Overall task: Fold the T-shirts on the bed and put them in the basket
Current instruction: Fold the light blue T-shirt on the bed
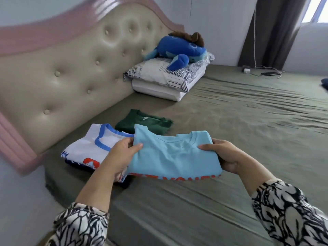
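A tufted cream headboard (71, 68) with pink trim meets pale walls; dark curtain (269, 31) beside bright window (317, 9).

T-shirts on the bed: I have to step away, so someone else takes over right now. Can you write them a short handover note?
Left hand grips the left edge of the folded light blue shirt; right hand grips its right edge. The shirt is held just above the bed.
Folded and lying near the headboard: the white shirt with blue trim, on something dark, and the green shirt behind it.
Done: three shirts look folded.
Left: no basket is in view; find it and put all the shirts in. A dark item at the far right edge is cut off; check it.
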